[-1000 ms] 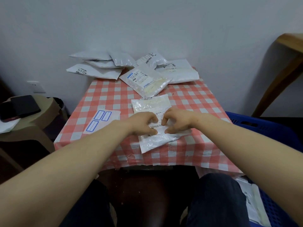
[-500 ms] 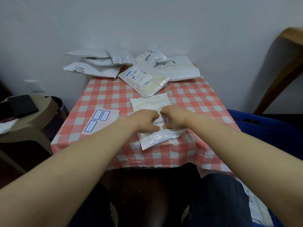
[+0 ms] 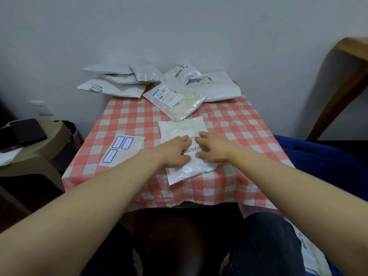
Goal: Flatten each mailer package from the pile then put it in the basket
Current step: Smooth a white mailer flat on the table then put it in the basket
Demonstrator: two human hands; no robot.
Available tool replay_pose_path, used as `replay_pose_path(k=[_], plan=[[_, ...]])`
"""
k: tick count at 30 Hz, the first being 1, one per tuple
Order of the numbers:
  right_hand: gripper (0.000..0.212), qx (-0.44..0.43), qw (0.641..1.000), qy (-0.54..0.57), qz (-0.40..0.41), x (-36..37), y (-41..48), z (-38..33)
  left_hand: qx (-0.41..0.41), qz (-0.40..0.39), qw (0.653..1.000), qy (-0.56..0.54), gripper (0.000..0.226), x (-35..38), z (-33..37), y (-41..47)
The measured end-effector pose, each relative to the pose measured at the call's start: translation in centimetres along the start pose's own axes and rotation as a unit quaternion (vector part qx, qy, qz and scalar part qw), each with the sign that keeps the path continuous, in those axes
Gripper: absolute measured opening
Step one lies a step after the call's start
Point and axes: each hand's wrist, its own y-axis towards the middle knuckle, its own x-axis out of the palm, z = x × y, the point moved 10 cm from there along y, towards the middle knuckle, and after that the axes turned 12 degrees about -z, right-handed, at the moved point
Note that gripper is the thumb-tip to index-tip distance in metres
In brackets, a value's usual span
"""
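Fingers have uncurled since a moment ago: both hands, bunched knuckle to knuckle then, now lie flatter on the mailer [image 3: 181, 127]. Left hand [image 3: 175, 153] is palm down on the packet's left half, fingers stretched forward and toward the middle, thumb tucked low beside the barcode. Right hand [image 3: 215, 149] is palm down on the right half, fingers spread and pointing left, their tips nearly meeting the left hand's over the printed label. Neither hand grips anything; both press with loose, straight fingers. Both forearms reach in from the near corners and converge at the packet.

That mailer sits mid-table on the checked cloth [image 3: 129, 118], its near corner pointing toward the table's front edge. Beyond it, just past its far edge, waits the pile [image 3: 151, 75] of white packets against the wall. To the left lies an envelope [image 3: 121, 150] with blue boxes. On the right, beside the table, stands the blue basket [image 3: 318, 158], with white packets [image 3: 311, 253] showing in it lower down.
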Motion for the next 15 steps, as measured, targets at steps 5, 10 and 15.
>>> replay_pose_path(k=[5, 10, 15], plan=[[0.043, 0.017, 0.999, 0.017, 0.034, -1.2, -0.2, -0.6, -0.010, 0.027, 1.000, -0.010, 0.054, -0.7, -0.3, -0.3], [0.022, 0.023, 0.991, 0.100, 0.081, -3.2, -0.7, 0.5, -0.028, 0.095, 0.991, -0.092, 0.028, -2.1, -1.4, -1.0], [0.026, 0.005, 1.000, 0.020, 0.000, -1.7, 0.2, -0.2, -0.016, 0.086, 0.996, -0.029, 0.040, -2.1, -0.7, -0.6]])
